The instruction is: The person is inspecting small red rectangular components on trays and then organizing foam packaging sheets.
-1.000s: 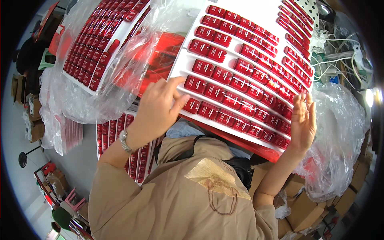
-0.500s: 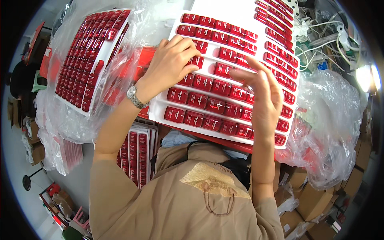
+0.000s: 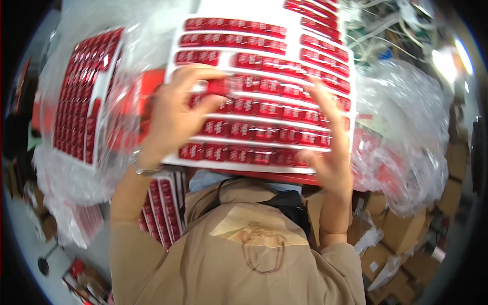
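Observation:
A white tray [image 3: 231, 168] carries rows of small glossy red rectangular pieces [image 3: 264, 133] with white print. At the tray's left side my left hand [image 3: 175, 112] pinches one red piece [image 3: 217, 87] between thumb and forefinger, at the left part of the fourth row; blur hides whether that piece still touches the tray. Just above it, the third row has a short white gap [image 3: 226, 59]. Over the tray's right part, my right hand [image 3: 333, 147] is open, thumb and fingers apart, with nothing seen in it.
To the left, another tray of red pieces [image 3: 81, 101] lies in clear plastic wrap [image 3: 119, 168]. More red pieces on trays [image 3: 160, 208] stand below the table edge. Crumpled plastic [image 3: 406, 132] is at right, with white cables [image 3: 386, 23] behind and cardboard boxes [image 3: 396, 234] below.
The view has shifted, so the tray sits further left in the picture. My left hand now pinches a red piece. My right hand has moved toward the tray's near right part, its fingers spread wider.

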`<state>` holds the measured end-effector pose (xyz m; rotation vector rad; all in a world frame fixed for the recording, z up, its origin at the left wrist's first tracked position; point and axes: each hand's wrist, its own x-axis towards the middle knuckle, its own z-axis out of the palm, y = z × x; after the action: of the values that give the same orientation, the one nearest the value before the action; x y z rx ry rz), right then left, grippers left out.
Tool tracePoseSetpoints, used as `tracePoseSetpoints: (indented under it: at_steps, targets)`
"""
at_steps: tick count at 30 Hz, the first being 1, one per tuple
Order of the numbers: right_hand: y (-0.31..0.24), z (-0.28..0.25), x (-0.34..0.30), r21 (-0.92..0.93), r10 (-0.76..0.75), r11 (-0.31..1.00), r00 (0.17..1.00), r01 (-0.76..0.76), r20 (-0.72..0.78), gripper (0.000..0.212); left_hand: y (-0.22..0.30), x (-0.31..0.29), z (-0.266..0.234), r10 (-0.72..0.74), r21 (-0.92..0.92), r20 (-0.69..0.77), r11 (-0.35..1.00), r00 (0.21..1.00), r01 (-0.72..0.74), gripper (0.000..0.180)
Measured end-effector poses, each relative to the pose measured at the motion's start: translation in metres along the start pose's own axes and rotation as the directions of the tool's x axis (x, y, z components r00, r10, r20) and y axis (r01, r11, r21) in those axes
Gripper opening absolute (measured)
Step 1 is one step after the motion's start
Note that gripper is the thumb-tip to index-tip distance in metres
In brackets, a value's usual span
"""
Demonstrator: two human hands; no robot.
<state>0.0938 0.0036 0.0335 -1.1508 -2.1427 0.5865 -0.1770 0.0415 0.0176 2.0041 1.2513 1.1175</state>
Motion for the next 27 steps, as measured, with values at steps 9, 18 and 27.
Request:
tracePoseSetpoints:
  at_steps: [9,18,27]
  targets:
    - [0.2,-0.066,-0.114,-0.715,0.585,0.266,0.697,-0.647,-0.413,0.039,-0.036,0.015,0.005,0.133,0.419,0.241,0.879,0.961,-0.227,0.027]
    - [0.197,-0.076,-0.112,0.015,0.65,0.634,0.522,-0.773,-0.553,0.033,-0.055,0.003,-0.04,-0.03,0.338,0.157,0.941,0.987,-0.025,0.032]
    - [0.052,-0.013,0.045,0.698,0.57,0.642,0.806,-0.316,-0.159,0.019,-0.022,0.005,-0.017,-0.005,0.025,0.056,1.0,0.998,0.003,0.033]
